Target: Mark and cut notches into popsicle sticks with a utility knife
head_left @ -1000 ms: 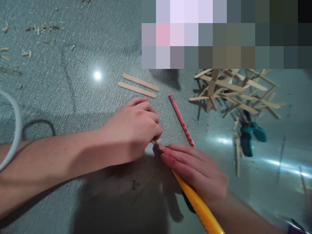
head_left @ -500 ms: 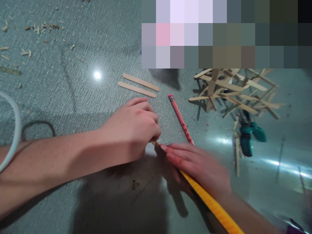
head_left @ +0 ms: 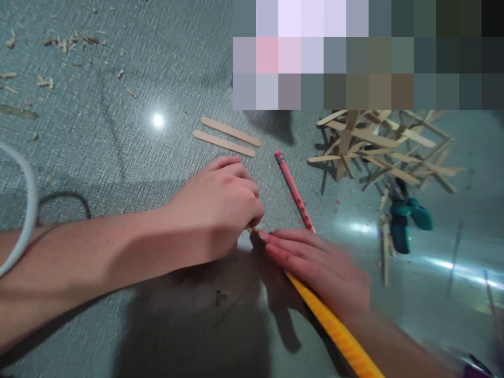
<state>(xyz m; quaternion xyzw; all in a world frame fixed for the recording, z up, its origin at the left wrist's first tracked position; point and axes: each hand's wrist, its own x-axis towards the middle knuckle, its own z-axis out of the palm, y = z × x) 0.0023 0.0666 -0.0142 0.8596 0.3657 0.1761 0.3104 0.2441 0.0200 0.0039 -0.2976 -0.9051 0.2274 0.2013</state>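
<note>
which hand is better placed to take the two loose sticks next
Probably the left hand: the two loose sticks lie just beyond its knuckles, though it holds a thin wooden piece. The right hand is farther away, and holds a long yellow tool.

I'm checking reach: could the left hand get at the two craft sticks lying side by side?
Probably yes: the craft sticks lie past the left hand with nothing across them, though that hand seems closed on a narrow wooden piece.
</note>
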